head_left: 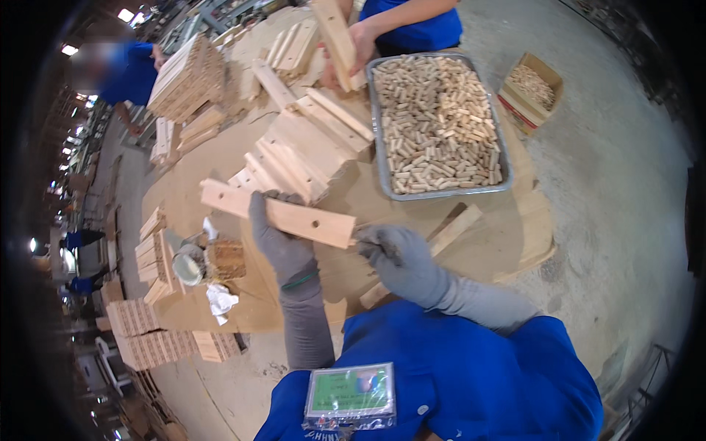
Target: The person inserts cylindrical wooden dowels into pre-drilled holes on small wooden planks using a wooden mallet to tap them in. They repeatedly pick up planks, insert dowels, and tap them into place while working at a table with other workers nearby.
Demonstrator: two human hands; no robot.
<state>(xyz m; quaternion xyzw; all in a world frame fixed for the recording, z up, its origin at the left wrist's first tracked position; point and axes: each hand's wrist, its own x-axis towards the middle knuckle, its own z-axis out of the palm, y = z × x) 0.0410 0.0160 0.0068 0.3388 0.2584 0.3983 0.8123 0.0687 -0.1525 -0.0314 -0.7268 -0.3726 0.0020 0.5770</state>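
Observation:
My left hand (281,246), in a grey glove, grips a pale wooden slat (290,218) from below, with fingers over its far edge. Round holes show in the slat's face. At the slat's right end is my right hand (397,259), also gloved in grey, its fingers drawn together; whatever they hold is hidden. Under the right forearm, another wooden strip (457,228) lies slantwise on the covered table (515,246). Beyond my hands, a grey tray (448,194) is heaped with short wooden dowels (437,125).
A pile of slats (298,151) lies beyond my left hand. Across the table, a co-worker's hand (362,45) holds a board (334,37). At left stand a pale cup (187,270), a wood block (226,259) and stacked boards (184,81). A carton (517,116) sits right of the tray.

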